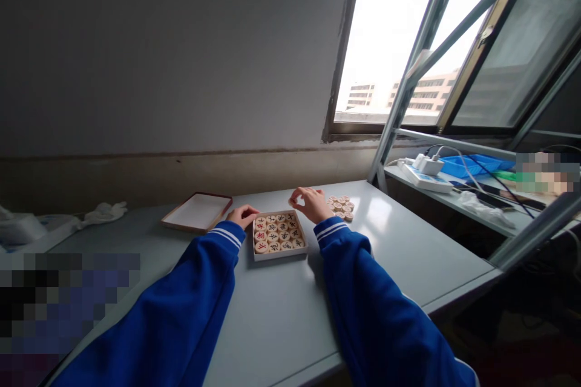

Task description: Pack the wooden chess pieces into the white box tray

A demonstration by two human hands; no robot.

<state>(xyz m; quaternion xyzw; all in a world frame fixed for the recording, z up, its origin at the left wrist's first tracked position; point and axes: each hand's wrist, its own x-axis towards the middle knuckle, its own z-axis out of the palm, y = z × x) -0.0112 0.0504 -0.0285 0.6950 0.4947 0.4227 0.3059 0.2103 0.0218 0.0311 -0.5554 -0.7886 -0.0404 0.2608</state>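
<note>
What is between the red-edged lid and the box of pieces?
In the head view, the person's left hand lies between them, at the box's far left corner.

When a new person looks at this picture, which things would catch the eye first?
Probably the bright window at the upper right, against the dim wall. Next, two blue sleeves rise from the bottom edge toward an open box of round marked pieces near the middle. The right hand pinches one piece by the box's far right corner; the left hand is at its far left corner.
</note>
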